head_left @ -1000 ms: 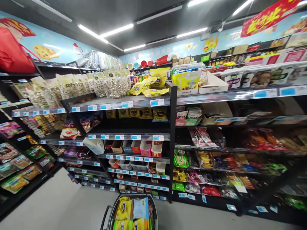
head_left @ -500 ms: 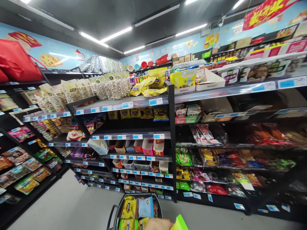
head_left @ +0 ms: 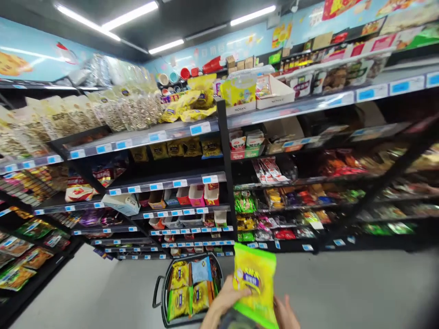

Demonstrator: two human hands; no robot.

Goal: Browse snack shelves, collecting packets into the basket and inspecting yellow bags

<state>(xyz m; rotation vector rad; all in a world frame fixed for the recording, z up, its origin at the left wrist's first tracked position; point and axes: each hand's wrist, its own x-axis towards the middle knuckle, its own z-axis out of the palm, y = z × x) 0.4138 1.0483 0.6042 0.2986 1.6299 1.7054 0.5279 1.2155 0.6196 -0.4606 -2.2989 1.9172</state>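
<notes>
In the lower middle of the head view is a yellow snack bag [head_left: 255, 274] with bright green top and bottom edges, held upright. My left hand [head_left: 226, 297] grips it from the left, with the thumb across its front. At the bag's lower right edge, my right hand [head_left: 286, 314] also holds it, some fingers hidden behind. A dark, blurred thing lies below the bag between the hands. Left of my hands stands a black shopping basket [head_left: 165, 283], its handle to the left, holding several yellow and green snack bags [head_left: 179, 301] and a light blue bag [head_left: 201, 270].
A black shelf unit [head_left: 224, 151] faces me, with yellow bags [head_left: 192, 98] and clear bags of seeds [head_left: 137, 107] on top. Small open boxes [head_left: 197, 195] fill lower shelves. More packed shelves run along the left and right, with grey floor [head_left: 113, 292] below.
The yellow snack bag has risen into view, with both hands now on it; before, only one hand and a green corner showed. The view has tilted down and shifted right.
</notes>
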